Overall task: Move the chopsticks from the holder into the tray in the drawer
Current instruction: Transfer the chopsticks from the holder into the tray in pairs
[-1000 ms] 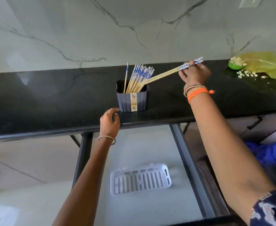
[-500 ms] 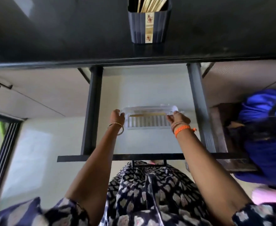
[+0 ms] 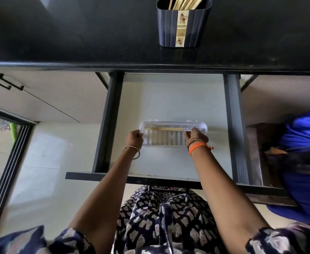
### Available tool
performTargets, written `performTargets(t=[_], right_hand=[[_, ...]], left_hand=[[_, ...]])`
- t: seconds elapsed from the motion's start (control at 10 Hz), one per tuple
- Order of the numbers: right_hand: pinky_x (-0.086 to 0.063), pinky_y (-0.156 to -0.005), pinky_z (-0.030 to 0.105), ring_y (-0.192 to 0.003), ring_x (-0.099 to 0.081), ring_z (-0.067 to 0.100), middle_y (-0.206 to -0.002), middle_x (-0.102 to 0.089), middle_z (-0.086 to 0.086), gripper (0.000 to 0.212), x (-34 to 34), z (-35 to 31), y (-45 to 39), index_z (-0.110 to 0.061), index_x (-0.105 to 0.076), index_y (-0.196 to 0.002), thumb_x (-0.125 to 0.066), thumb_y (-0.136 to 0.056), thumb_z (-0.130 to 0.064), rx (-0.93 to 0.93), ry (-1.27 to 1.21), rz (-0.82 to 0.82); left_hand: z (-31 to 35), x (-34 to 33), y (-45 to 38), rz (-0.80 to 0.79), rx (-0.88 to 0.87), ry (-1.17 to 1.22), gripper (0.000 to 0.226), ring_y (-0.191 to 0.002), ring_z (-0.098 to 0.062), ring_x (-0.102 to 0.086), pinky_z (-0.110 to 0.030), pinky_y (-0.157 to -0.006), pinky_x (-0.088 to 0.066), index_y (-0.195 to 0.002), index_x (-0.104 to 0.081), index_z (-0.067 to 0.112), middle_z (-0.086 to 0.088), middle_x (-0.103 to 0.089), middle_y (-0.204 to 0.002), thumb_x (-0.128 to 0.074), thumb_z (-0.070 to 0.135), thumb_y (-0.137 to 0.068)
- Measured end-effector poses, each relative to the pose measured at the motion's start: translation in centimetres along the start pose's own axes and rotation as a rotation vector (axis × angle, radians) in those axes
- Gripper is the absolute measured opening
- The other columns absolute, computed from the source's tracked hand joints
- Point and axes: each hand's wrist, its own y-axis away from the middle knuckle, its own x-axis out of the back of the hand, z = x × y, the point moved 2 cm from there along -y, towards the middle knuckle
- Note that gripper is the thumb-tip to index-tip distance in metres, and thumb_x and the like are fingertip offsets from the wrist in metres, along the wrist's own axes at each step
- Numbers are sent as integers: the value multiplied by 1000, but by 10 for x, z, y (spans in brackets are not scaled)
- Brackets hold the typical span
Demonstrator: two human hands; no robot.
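Below, left hand [image 3: 135,138] gripping tray [image 3: 172,123] end, right hand [image 3: 194,137] pinching chopsticks [image 3: 164,128] inside.

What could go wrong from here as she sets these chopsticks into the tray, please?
1. The tray is light, loose plastic on the smooth drawer floor; only the left hand steadies its end, so it may slide.
2. The chopsticks span nearly the tray's full length, and their patterned ends under the right hand could ride over the rim.
3. The holder stands near the counter edge above the open drawer; hurried reaching might tip it.
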Motion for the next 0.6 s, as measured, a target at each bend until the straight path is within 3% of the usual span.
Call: performTargets(t=[0.1,0.2,0.3,0.4,0.5,0.6], right_hand=[[-34,-114,34,-138,-40,35,-124,-50,19,32,-6,-1,-8,2,-42,-132,-31,-102,-6,-36,-48,-62],[-35,-114,33,-138,-39,32,-135,-41,16,46,-4,-2,-10,-6,-25,-148,-30,-102,-4,-32,-112,20],[-35,-111,36,-123,-46,32,-151,-29,26,45,-8,-1,-9,5,-22,-147,-25,-103,-3,5,27,-10],[-44,-79,23,-79,-47,18,-127,-49,25,45,-6,0,-9,6,-22,-147,-25,-103,-5,24,76,-11],[-48,-85,24,-85,-55,17,-92,-46,6,43,-6,-1,-8,-5,-32,-143,-36,-100,-6,38,171,15],[-46,-64,21,-63,-45,14,-75,-42,2,17,-6,0,0,-9,-50,-107,-40,-95,-4,39,251,-8]], left_hand=[[-3,0,3,-11,3,-2,47,-65,-22,-35,-29,-46,-17,-48,-29,17,-4,-31,-49,-44,3,-90],[-4,0,7,-4,-16,-1,47,-64,-22,-35,-33,-49,-13,-48,-29,18,-7,-33,-51,-45,4,-91],[-5,1,8,5,-14,20,48,-63,-22,-35,-29,-46,-18,-47,-30,18,0,-30,-47,-45,5,-91],[-5,0,7,6,-12,50,48,-63,-23,-35,-32,-48,-18,-48,-31,19,1,-32,-47,-45,6,-91],[-6,0,7,-2,2,57,45,-65,-24,-39,-30,-50,-22,-49,-35,17,-1,-36,-48,-46,7,-91],[-3,3,8,17,11,96,23,-82,-40,-57,-36,-65,-44,-77,-62,-1,-25,-64,-76,-47,8,-91]])
